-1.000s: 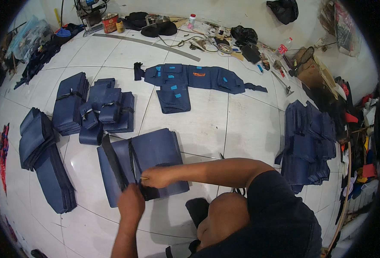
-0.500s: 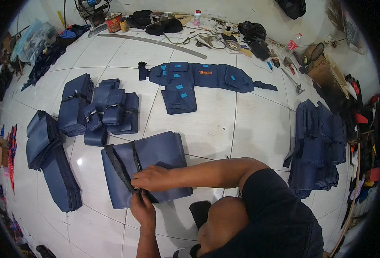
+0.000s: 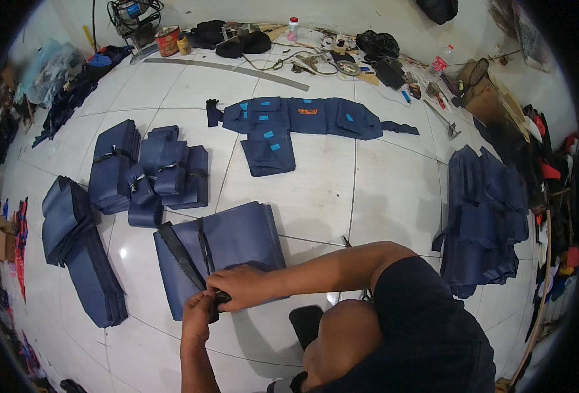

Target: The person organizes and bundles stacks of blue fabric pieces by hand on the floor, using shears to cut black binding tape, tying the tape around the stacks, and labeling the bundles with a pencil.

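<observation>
A large stack of folded navy fabric (image 3: 247, 229) lies on the floor in front of me. Black fabric strips (image 3: 203, 242) run across its top, slanting down to my hands near its front edge. My left hand (image 3: 199, 308) pinches the black strip at that edge. Close against it, my right hand (image 3: 240, 287) is closed on the strip too, with its back up and its fingertips partly hidden. Part of the strip shows dark between the two hands.
Tied navy bundles (image 3: 114, 167) and a loose stack (image 3: 96, 281) lie at left. Layered navy pieces (image 3: 486, 223) sit at right. Beyond spreads a navy belt-like piece with pockets (image 3: 316, 116). Scissor tips (image 3: 346, 242) poke out past my right forearm. Tools and a metal ruler (image 3: 237, 71) line the wall.
My left hand has shifted left and slightly up, and its fingers now pinch beside the right hand. The right hand has moved slightly right and down. Both stay on the strip.
</observation>
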The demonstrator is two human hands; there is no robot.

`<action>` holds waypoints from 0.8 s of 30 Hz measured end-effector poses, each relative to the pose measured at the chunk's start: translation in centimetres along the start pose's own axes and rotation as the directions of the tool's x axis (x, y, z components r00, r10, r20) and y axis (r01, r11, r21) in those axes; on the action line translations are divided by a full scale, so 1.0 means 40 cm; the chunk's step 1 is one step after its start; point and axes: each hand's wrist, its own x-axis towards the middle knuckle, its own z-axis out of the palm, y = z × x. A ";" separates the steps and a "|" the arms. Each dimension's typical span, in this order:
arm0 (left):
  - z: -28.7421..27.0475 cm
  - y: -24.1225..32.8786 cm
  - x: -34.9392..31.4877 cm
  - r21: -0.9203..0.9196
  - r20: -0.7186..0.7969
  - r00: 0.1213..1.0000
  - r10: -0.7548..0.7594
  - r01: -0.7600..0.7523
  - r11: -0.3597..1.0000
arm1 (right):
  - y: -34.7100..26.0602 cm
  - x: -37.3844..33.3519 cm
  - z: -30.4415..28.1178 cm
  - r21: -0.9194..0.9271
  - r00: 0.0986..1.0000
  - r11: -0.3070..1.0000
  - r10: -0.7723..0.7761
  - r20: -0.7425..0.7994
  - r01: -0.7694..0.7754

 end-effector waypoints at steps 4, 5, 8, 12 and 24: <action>0.011 -0.020 -0.005 -0.048 -0.041 0.997 0.068 -0.070 0.996 | 0.015 0.010 0.014 0.000 0.998 0.999 0.047 0.041 -0.047; 0.014 -0.029 -0.009 -0.059 -0.067 0.992 0.109 -0.113 0.992 | 0.021 0.015 0.015 -0.037 0.999 0.999 0.031 0.039 -0.029; 0.020 -0.035 -0.020 -0.001 -0.088 0.990 0.108 -0.108 0.994 | 0.033 0.003 0.015 -0.167 0.993 0.980 -0.114 -0.023 0.109; -0.002 -0.092 -0.018 0.600 -0.230 0.866 0.445 -0.234 0.765 | 0.054 0.004 -0.003 -0.389 0.984 0.905 -0.151 0.089 0.174; 0.018 -0.019 -0.045 0.933 -0.198 0.836 0.512 0.000 0.360 | 0.037 -0.009 0.021 -0.421 0.992 0.905 -0.009 0.123 0.060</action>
